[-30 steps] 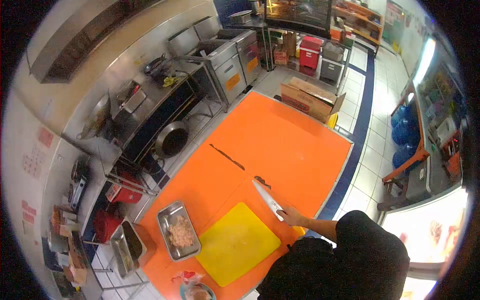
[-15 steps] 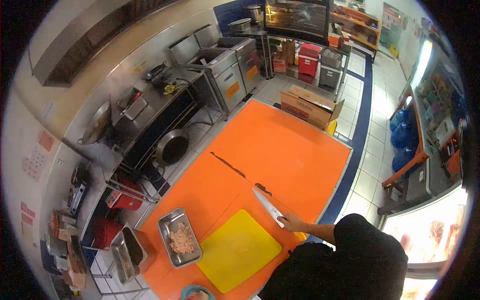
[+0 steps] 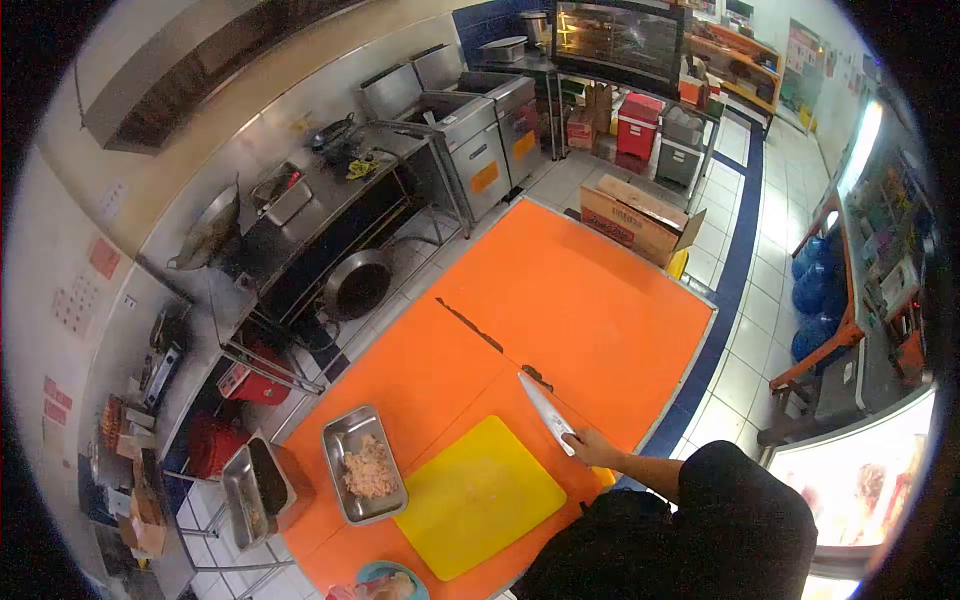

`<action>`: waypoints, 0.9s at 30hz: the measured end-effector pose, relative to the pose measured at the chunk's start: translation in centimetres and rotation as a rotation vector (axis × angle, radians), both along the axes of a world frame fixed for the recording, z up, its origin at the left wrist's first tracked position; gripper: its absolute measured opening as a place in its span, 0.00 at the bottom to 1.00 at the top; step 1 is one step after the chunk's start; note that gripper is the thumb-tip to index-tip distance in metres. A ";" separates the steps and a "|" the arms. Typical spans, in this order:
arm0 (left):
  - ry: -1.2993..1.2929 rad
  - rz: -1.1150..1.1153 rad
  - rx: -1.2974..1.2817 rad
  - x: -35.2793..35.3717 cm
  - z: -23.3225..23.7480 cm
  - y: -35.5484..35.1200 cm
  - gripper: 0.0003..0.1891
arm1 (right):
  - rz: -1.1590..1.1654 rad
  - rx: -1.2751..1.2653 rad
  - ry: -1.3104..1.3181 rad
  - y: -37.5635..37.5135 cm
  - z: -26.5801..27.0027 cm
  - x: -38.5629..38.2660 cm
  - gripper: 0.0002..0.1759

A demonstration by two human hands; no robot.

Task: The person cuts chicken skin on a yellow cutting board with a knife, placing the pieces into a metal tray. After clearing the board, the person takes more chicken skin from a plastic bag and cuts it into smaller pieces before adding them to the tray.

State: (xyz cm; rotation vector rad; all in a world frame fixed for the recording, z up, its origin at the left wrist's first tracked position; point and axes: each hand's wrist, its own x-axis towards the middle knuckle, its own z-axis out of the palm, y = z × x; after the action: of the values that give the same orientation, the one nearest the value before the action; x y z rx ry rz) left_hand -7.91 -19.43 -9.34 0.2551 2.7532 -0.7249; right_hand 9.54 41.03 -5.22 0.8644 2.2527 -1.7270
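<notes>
The right hand point(image 3: 592, 447) has its fingers closed round the handle of a knife point(image 3: 545, 408). The blade points out over the orange table point(image 3: 560, 290), close to the edge where the person stands. It lies just beside a yellow cutting board point(image 3: 480, 495) (bare on top), and a steel tray point(image 3: 348, 430) of shredded food sits at the board's other side.

No legible text or labels
</notes>
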 end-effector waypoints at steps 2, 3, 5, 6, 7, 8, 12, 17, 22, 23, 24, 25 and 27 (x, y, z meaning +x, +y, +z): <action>-0.005 -0.031 -0.002 0.4 -0.4 -1.1 0.18 | -0.003 0.086 0.044 -0.3 -1.3 -0.1 0.28; -0.007 -0.055 -0.006 0.9 -0.6 -2.2 0.18 | -0.005 0.173 0.086 -0.2 -2.2 0.0 0.27; -0.030 -0.184 -0.008 1.6 -1.8 -6.0 0.18 | 0.036 0.218 0.155 0.6 -5.6 1.1 0.27; -0.041 -0.286 -0.006 1.8 -3.0 -8.1 0.18 | 0.049 0.271 0.235 -0.1 -6.6 0.6 0.26; -0.046 -0.389 0.005 2.2 -4.5 -10.5 0.18 | 0.005 0.160 0.135 -0.5 -3.8 0.3 0.25; -0.157 -0.485 -0.139 2.8 -2.5 -9.6 0.16 | -0.044 0.065 0.030 -0.5 -0.1 -0.1 0.24; -0.433 -0.993 -0.576 2.5 9.6 -2.3 0.11 | 0.038 0.197 0.144 0.2 -4.8 0.0 0.25; -0.368 -1.041 -0.348 1.9 10.6 -3.6 0.09 | 0.001 0.086 0.108 0.2 -4.0 0.2 0.29; -0.637 -0.692 -0.166 1.4 17.0 -1.2 0.16 | -0.086 -0.155 0.087 -0.8 -1.9 -0.4 0.26; -0.660 -0.664 -0.173 1.3 17.6 -0.9 0.16 | -0.068 -0.143 0.137 -0.9 -1.7 -0.4 0.25; -0.613 -0.713 -0.193 1.4 17.1 -1.3 0.16 | -0.050 -0.144 0.134 -0.8 -2.1 -0.4 0.25; -0.575 -0.754 -0.221 1.8 16.5 -1.8 0.16 | -0.065 -0.125 0.144 -0.8 -2.6 -0.3 0.25; -0.492 -0.830 -0.294 3.0 15.2 -2.5 0.16 | -0.071 -0.112 0.160 -0.7 -3.2 -0.3 0.25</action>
State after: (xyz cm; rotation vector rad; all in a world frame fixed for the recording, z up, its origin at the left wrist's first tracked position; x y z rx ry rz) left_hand -4.89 -21.93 5.85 1.3421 1.9790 -1.0544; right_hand 9.27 40.30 -8.46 0.8196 2.2202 -1.9992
